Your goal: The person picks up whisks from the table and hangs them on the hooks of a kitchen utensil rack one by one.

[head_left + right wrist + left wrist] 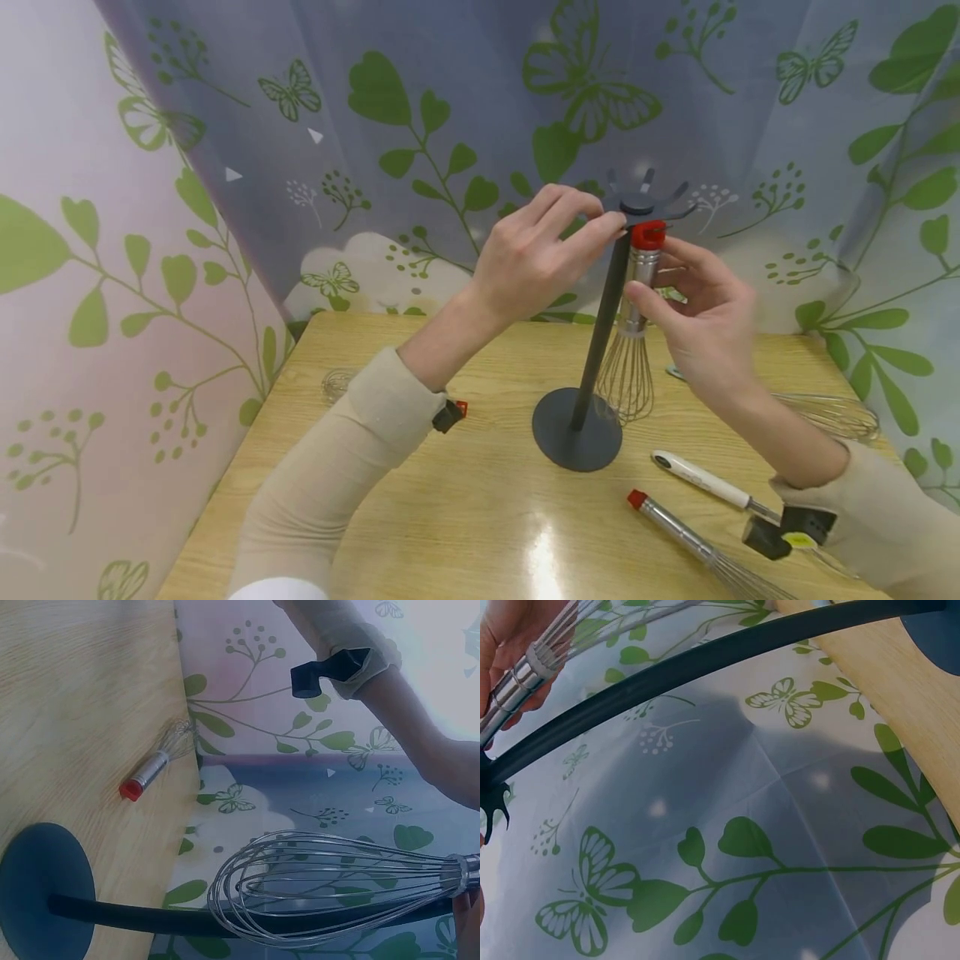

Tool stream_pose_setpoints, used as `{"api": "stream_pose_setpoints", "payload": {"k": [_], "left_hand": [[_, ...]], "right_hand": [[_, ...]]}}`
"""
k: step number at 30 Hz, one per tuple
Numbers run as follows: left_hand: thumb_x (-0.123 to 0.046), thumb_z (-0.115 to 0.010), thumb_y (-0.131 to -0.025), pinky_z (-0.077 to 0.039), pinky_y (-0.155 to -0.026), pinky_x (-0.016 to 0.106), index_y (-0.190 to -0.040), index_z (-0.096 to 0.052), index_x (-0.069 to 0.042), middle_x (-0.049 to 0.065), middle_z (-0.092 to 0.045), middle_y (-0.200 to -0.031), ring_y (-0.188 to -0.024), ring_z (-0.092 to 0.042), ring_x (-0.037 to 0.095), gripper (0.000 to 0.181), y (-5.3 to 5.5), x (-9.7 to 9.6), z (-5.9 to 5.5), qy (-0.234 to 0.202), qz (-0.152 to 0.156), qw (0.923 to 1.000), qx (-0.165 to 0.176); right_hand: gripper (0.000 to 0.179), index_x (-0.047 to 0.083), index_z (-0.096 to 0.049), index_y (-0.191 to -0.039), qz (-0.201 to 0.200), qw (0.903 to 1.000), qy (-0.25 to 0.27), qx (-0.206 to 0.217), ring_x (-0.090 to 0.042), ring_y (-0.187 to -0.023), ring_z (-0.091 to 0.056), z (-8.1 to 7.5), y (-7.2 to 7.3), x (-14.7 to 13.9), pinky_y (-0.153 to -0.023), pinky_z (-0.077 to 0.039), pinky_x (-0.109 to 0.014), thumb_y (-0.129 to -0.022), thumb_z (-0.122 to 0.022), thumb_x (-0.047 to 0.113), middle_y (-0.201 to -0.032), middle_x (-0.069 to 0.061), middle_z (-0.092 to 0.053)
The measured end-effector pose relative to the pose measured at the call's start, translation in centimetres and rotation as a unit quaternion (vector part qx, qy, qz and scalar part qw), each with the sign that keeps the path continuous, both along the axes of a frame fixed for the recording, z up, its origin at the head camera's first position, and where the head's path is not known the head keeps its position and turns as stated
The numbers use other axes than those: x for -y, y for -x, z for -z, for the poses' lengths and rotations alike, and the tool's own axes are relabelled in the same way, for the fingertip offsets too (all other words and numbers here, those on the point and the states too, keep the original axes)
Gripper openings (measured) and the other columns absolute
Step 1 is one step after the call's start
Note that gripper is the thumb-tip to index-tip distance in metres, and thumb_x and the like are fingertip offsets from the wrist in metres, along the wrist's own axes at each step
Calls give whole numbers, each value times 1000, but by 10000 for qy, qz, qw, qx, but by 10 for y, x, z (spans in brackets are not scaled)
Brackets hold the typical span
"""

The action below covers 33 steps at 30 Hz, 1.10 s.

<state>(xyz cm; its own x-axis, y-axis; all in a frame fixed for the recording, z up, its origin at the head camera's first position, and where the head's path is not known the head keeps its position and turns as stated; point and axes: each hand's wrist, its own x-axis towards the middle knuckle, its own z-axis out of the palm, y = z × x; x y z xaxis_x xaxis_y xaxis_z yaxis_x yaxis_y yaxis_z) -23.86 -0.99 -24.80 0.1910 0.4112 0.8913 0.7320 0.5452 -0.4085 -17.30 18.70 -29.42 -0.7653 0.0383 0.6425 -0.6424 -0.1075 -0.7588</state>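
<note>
My right hand [708, 312] grips a metal whisk [628, 375] by its silver handle, thumb in front. The whisk hangs wires-down, its red end cap [648, 235] just under the hooks of a dark utensil stand [609, 333]. My left hand [536, 250] pinches the stand's top near a hook at the left, with its fingers bent. In the right wrist view the whisk's wire loops [322, 889] overlap the stand's pole. The left wrist view shows the pole [705, 660] and part of my right hand [525, 637] around the whisk handle.
Another red-capped whisk [678, 529] lies at the front right of the wooden table [450, 517], near a white-handled utensil [701, 477]. More wire loops [832, 414] lie behind my right forearm. A small red-ended whisk [146, 774] lies at the left. A patterned curtain [450, 100] hangs behind.
</note>
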Motion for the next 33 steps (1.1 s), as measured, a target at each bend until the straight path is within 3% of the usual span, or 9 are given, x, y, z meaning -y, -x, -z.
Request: {"api": "stream_pose_setpoints", "payload": {"k": [8, 20, 33], "left_hand": [[-11, -69, -102, -59, -72, 22, -103, -76, -13, 3, -69, -94, -90, -67, 18, 7, 0, 0, 0, -11, 27, 10000, 35], [-11, -68, -102, -58, -70, 22, -103, -75, -13, 3, -69, -94, -89, -68, 18, 7, 0, 0, 0, -68, -7, 10000, 28], [-11, -68, -102, -58, -69, 21, -103, -75, -14, 3, -69, -94, -89, -67, 18, 8, 0, 1, 0, -43, -23, 10000, 40]], "right_hand": [[47, -2, -68, -134, 139, 9999, -79, 8, -10, -89, -72, 2, 3, 2, -71, -60, -17, -89, -71, -17, -110, 3, -78], [45, -2, -70, -131, -47, 9999, 22, -109, -13, -90, -70, 5, 10, 4, -68, -58, -17, -89, -71, -17, -109, 0, -76], [46, -3, -70, -132, 152, 9998, -89, -29, -10, -90, -70, 4, 10, 2, -69, -59, -16, -88, -74, -16, -108, 4, -77]]}}
